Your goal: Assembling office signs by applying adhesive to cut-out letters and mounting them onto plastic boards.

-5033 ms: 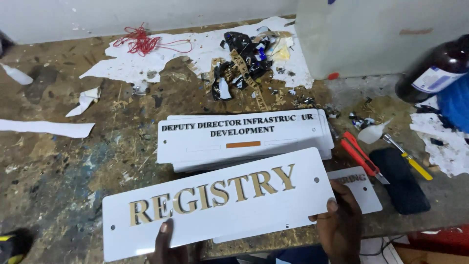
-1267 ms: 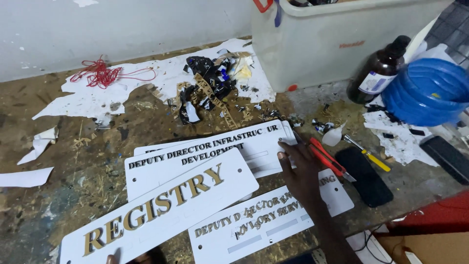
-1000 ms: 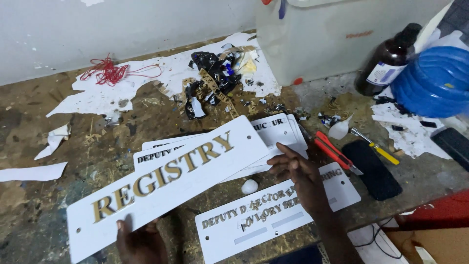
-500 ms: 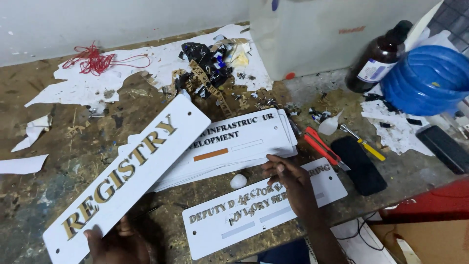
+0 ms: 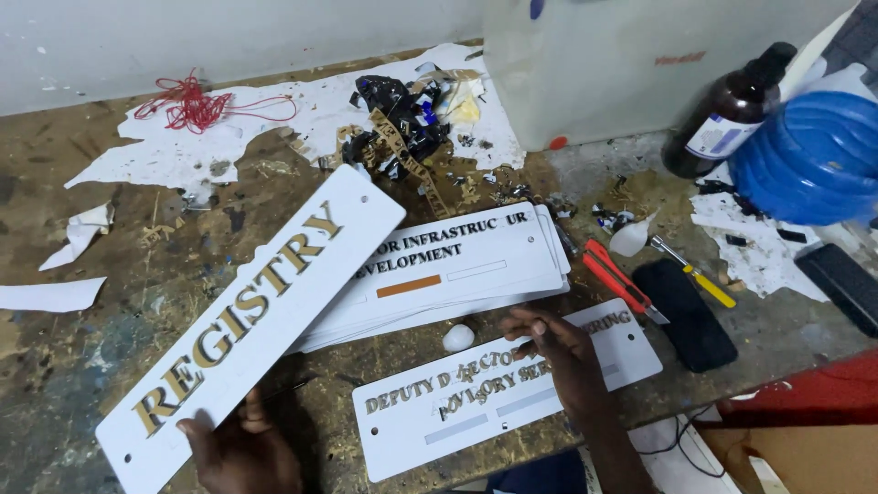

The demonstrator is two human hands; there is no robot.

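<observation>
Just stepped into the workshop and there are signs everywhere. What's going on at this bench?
A person is handling white door signs with gold lettering on a scuffed workbench. The left hand holds the lower end of a long sign, tilted across a stack of similar signs. The right hand presses its fingers on a smaller sign with uneven letters. A red utility knife and a yellow-handled screwdriver lie nearby.

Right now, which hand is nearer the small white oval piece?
Right. The right hand rests on the lower sign just right of the small white oval piece; the left hand grips the long sign's end, farther away.
</observation>
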